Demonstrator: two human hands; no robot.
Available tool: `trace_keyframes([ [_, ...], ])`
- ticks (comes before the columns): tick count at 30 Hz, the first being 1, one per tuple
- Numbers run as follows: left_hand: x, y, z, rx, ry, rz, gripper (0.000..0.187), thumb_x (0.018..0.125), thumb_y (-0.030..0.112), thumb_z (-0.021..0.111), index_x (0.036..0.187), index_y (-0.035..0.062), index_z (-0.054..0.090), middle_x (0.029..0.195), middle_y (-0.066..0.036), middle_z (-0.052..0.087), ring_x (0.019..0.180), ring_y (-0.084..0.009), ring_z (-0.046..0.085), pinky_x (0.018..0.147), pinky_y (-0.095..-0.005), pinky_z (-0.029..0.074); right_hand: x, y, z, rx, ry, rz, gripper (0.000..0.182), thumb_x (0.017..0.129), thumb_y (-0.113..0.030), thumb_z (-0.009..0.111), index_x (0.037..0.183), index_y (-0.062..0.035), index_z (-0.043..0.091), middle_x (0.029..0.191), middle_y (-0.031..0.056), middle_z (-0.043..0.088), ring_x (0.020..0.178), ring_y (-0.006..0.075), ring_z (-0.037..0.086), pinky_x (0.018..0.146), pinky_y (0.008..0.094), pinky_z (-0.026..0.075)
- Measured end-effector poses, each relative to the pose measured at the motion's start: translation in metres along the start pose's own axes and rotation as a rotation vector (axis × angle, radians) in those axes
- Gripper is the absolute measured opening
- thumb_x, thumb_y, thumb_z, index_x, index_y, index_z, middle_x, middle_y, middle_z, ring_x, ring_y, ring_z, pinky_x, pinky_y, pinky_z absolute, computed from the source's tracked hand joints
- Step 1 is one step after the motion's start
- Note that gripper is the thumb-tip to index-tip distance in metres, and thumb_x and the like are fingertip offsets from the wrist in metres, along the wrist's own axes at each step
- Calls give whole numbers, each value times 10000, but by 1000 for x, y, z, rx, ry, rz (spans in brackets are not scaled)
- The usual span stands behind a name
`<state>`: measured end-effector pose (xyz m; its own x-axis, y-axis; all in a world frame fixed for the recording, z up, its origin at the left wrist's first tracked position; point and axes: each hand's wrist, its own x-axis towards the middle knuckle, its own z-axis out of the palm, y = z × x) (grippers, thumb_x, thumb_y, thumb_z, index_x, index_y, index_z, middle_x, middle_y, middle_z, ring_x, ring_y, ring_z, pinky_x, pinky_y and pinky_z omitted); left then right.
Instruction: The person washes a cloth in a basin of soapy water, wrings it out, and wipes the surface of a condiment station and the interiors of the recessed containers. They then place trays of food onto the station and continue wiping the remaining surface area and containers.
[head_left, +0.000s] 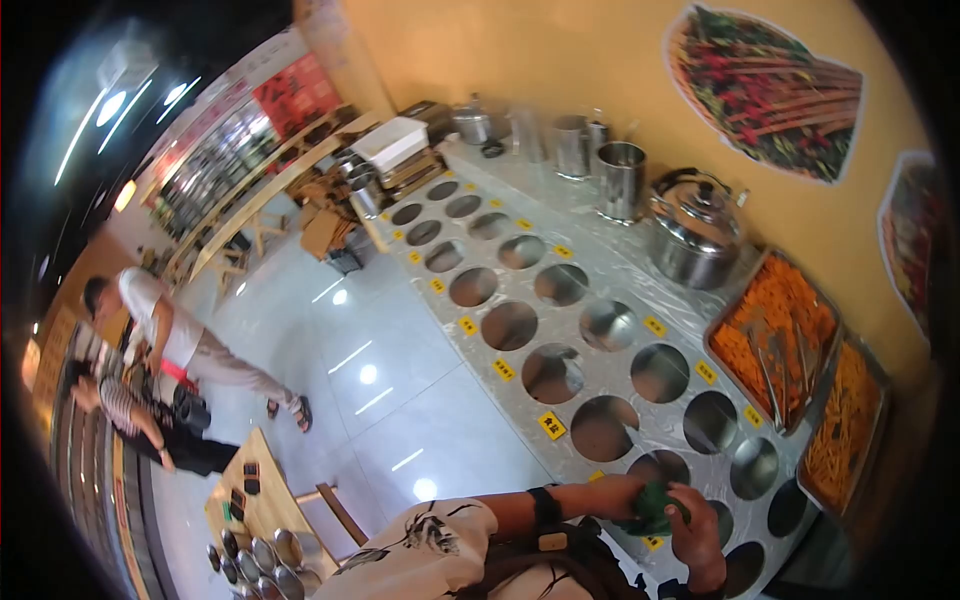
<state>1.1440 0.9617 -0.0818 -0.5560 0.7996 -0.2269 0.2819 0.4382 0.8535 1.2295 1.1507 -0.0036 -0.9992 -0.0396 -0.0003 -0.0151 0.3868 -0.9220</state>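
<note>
My left hand (622, 496) reaches in from the lower left, a dark band on the forearm, and meets a crumpled green thing (654, 508), perhaps a cloth. On its other side my right hand (694, 524) has bent fingers closed against the same green thing. Both hands are close together above the round wells near the front end of a grey counter (640, 450). The counter holds rows of round metal-lined wells, with yellow labels (552, 425) beside them. Parts of the left fingers are hidden by the green thing.
Trays of orange food (775, 335) and yellow strips (845, 430) flank the counter at right. A kettle (693, 235) and metal canisters (621, 182) line the wall. Two people (175, 325) stand far left. A wooden table (262, 480) bears metal cups (265, 555).
</note>
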Motion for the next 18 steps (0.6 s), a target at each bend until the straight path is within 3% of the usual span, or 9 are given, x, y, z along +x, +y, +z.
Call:
trace_keyframes([
  [2,-23,-4,-16,12,124,-53,318,766,242,724,985,48,598,817,-134,633,835,-276,647,738,-375,487,16,5,6,-187,124,-238,286,889,-208,608,1028,41,626,941,172,678,880,293,654,811,358,495],
  [3,-38,-4,-27,27,204,-100,313,790,265,716,976,45,594,820,-145,626,805,-275,633,719,-372,483,20,10,9,-187,99,-259,286,889,-208,608,1028,41,626,941,172,678,880,293,654,811,358,495],
  [6,-86,3,-49,-184,276,-153,327,807,280,725,977,36,588,794,-142,610,738,-235,599,682,-358,474,30,21,24,83,1,107,275,902,-209,602,1051,21,634,846,94,669,788,174,625,742,322,498],
  [9,-120,-22,-52,-221,400,-210,281,849,259,700,973,32,590,772,-100,612,717,-172,582,654,-336,463,54,18,49,-300,-307,221,331,887,-263,635,1072,11,647,877,126,673,850,243,649,786,353,501],
  [12,-156,-27,-63,-532,520,-406,253,873,245,675,1001,35,615,843,-69,660,759,-149,629,695,-290,486,79,6,84,-195,-507,191,495,845,-327,692,1208,-7,589,1017,150,655,965,284,636,851,368,491],
  [14,-177,-35,-77,-1107,758,-255,195,918,205,628,997,28,619,878,-31,665,774,-99,623,700,-250,495,97,-1,112,50,-630,172,725,797,-370,745,1362,-32,443,1169,170,599,1086,277,590,911,360,463],
  [16,-197,-21,-104,-1190,802,-220,185,923,191,617,996,22,617,888,-31,664,779,-102,625,704,-251,500,113,6,148,-44,-781,-7,889,765,-376,778,1447,-65,299,1234,183,560,1130,267,560,947,361,441],
  [17,-207,-19,-115,-1272,857,-193,175,929,177,606,996,16,616,897,-32,663,783,-104,627,708,-251,505,117,-9,168,-1,-886,-14,933,753,-379,789,1450,-46,265,1236,192,556,1133,268,551,957,358,433],
  [18,-217,-29,-122,-1284,832,-182,178,932,177,600,1003,14,615,903,-34,664,791,-106,630,715,-251,505,121,-35,182,118,-1017,5,835,779,-419,759,1393,-7,371,1192,172,592,1084,244,573,935,359,441],
])
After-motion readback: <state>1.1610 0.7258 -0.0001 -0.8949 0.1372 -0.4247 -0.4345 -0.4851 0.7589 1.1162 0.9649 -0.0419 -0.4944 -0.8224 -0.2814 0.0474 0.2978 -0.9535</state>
